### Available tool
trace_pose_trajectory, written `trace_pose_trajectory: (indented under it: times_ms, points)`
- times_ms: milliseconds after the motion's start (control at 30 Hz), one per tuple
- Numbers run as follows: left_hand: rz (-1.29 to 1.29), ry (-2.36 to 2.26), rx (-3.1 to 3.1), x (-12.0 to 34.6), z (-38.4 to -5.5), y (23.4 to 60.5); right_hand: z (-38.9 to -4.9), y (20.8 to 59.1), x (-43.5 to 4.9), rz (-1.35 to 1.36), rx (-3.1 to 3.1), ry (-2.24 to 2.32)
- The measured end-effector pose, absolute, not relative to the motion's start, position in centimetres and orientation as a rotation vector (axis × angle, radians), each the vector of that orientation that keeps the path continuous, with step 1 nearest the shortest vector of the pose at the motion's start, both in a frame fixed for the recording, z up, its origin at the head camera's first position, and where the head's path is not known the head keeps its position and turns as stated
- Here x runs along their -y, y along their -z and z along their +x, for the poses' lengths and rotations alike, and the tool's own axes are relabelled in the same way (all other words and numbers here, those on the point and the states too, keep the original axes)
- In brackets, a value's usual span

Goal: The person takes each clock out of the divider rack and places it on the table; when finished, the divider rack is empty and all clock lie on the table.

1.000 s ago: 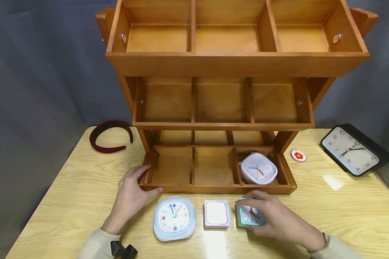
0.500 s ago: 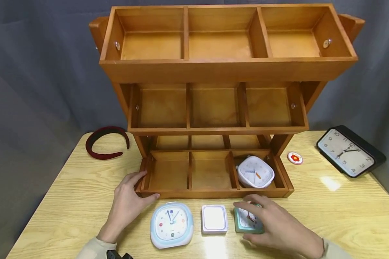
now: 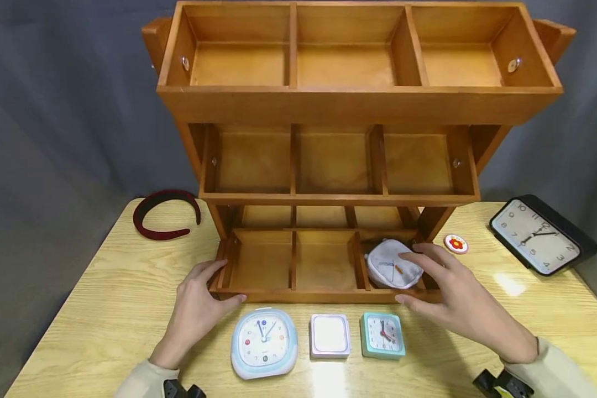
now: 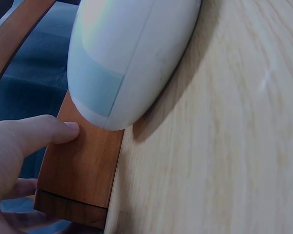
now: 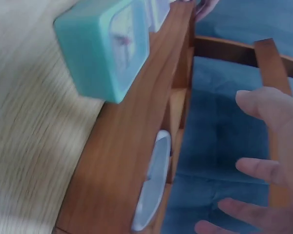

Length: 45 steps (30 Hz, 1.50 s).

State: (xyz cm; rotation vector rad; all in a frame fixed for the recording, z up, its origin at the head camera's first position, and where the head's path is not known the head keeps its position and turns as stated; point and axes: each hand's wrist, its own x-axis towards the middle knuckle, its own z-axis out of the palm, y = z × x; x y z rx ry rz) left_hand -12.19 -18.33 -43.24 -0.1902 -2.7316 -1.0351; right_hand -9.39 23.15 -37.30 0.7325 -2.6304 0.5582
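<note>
A three-tier wooden shelf (image 3: 328, 297) stands open-fronted with compartments. At its lower left corner, my left hand (image 3: 195, 309) grips the edge, thumb on the front board and fingers at the side. My right hand (image 3: 457, 293) hovers with spread, bent fingers over a white alarm clock (image 3: 390, 268), which lies tilted in the lowest tier's right compartment. The right wrist view shows a gap between the fingers and that clock. In front of the shelf stand a light-blue alarm clock (image 3: 265, 344), a small lilac-edged square (image 3: 330, 335) with a blank white face, and a small teal clock (image 3: 383, 335).
A dark red headband (image 3: 161, 235) lies left of the shelf. To the right are a round flower badge (image 3: 456, 244) and a black-framed clock (image 3: 542, 235), leaning at an angle. Grey curtain (image 3: 69, 110) hangs behind the table (image 3: 104, 309).
My right hand has left the teal clock and moved up and right to the white clock in the compartment. The teal clock stays on the table. My left hand keeps its place.
</note>
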Motion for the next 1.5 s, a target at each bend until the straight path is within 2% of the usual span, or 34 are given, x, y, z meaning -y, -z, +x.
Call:
trace_pose_trajectory:
  times_ms: [733,967,1233,1500]
  points:
    - [-0.18,1.032,2.748,18.4,-12.0,43.2,-14.2,39.8,-21.9,0.681,2.855,-0.586]
    - [-0.176,1.044,2.75,18.2,-12.0,43.4,-14.9,40.2,-21.7,0.679,2.95,-0.524]
    - [-0.174,1.023,2.738,18.1,-12.2,43.5,-15.6,39.6,-21.3,0.541,3.116,-0.538]
    - [-0.181,1.009,2.734,18.4,-12.3,43.4,-16.0,40.2,-20.9,0.556,3.082,-0.539]
